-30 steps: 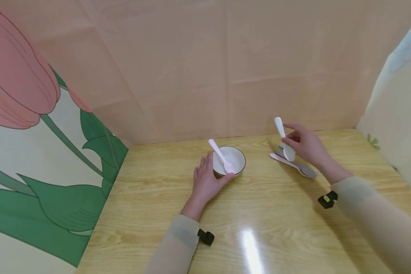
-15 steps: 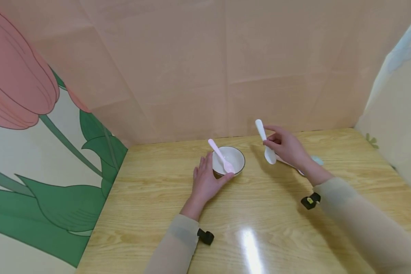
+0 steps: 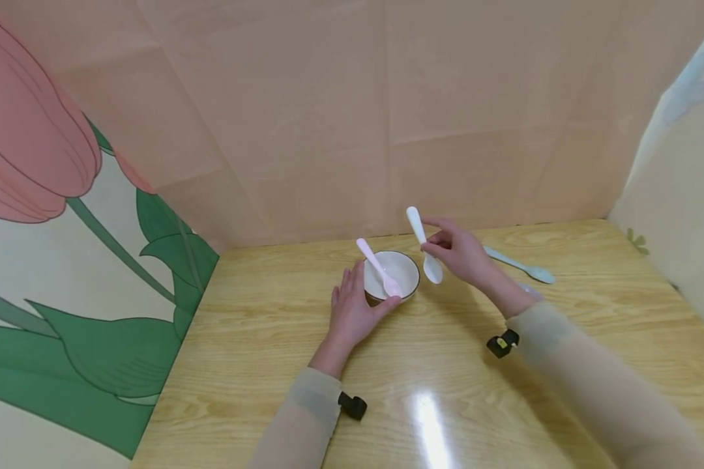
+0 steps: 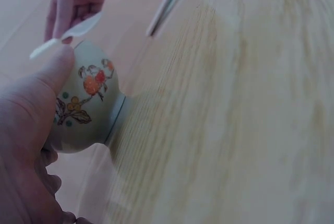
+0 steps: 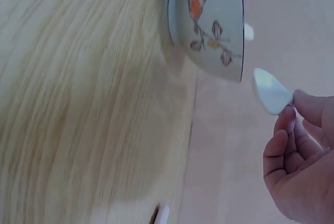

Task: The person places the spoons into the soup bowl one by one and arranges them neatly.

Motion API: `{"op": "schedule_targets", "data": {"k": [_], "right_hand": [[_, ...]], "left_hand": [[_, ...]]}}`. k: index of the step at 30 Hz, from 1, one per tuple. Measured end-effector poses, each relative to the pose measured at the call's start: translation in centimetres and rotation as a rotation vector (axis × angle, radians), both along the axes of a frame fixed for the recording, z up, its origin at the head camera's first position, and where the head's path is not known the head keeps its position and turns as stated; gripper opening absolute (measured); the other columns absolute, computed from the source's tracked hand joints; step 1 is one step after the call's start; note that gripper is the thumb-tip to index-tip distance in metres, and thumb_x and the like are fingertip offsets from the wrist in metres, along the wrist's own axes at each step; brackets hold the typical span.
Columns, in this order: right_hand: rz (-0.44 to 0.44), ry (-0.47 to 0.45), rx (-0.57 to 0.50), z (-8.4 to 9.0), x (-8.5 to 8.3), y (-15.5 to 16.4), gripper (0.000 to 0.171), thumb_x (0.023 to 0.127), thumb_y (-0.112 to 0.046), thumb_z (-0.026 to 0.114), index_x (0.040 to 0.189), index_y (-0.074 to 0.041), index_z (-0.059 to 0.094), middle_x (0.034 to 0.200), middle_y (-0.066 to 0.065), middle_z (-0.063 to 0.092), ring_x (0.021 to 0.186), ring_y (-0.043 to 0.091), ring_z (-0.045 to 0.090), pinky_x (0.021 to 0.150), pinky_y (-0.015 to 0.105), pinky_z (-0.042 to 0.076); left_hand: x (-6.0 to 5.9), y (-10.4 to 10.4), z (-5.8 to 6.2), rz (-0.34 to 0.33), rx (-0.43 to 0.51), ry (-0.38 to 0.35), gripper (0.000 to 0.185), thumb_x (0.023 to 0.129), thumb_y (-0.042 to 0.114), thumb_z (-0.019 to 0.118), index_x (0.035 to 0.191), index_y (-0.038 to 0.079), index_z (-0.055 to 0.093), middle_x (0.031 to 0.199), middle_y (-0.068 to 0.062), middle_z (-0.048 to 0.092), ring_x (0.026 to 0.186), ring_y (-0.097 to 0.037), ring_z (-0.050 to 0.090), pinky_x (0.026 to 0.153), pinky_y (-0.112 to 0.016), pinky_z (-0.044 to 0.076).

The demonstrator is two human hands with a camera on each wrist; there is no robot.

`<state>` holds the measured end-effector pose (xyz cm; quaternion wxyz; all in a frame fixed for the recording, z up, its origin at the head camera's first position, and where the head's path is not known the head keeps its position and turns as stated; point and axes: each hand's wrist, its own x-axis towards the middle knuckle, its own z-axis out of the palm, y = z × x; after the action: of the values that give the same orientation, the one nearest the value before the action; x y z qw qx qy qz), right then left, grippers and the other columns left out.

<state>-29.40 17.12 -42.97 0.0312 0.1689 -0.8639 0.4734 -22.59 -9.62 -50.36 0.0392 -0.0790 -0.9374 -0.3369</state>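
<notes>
A white bowl (image 3: 407,268) with a dark rim stands on the table in the head view. Painted red fruit and leaves decorate its outside wall (image 4: 99,98) in the left wrist view. My left hand (image 3: 354,314) grips the bowl from the left, thumb at its near rim. Inside leans a pink spoon (image 3: 379,266), its handle jutting past the far-left rim. Between thumb and fingers, my right hand (image 3: 459,253) pinches a white spoon (image 3: 416,225) just right of the bowl. Its scoop (image 5: 270,92) points down, beside the rim and apart from it.
To the right on the table (image 3: 258,339) lies a pale blue-green spoon (image 3: 538,273). Another spoon (image 3: 530,291) is mostly hidden by my right forearm. A pinkish wall sheet (image 3: 305,130) rises behind the table, with a flower-printed panel (image 3: 111,339) at the left.
My right hand has carried the white spoon leftward, from above the other spoons to beside the bowl. The left hand, bowl and pink spoon have stayed in place.
</notes>
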Motion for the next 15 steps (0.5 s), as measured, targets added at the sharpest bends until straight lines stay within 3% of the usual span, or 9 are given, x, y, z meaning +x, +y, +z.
{"op": "schedule_targets", "data": {"k": [10,15], "right_hand": [[0.003,-0.026,0.016,-0.1,0.2,-2.9,0.059,0.109,-0.014,0.073,0.164,-0.014,0.052,0.11,0.014,0.079,0.098,0.028,0.074,0.083,0.039,0.056],[0.015,-0.012,0.003,-0.2,0.1,-4.2,0.058,0.108,-0.012,0.074,0.163,-0.013,0.054,0.109,0.015,0.079,0.098,0.029,0.074,0.083,0.04,0.057]], "left_hand": [[0.0,-0.2,0.0,-0.003,-0.015,-0.006,0.121,0.093,0.083,0.068,0.178,0.016,0.014,0.182,-0.007,0.024,0.169,-0.035,0.015,0.13,-0.069,0.015],[0.0,-0.2,0.0,-0.005,-0.014,-0.007,0.121,0.093,0.083,0.067,0.178,0.018,0.013,0.183,-0.007,0.023,0.169,-0.034,0.014,0.13,-0.07,0.015]]}}
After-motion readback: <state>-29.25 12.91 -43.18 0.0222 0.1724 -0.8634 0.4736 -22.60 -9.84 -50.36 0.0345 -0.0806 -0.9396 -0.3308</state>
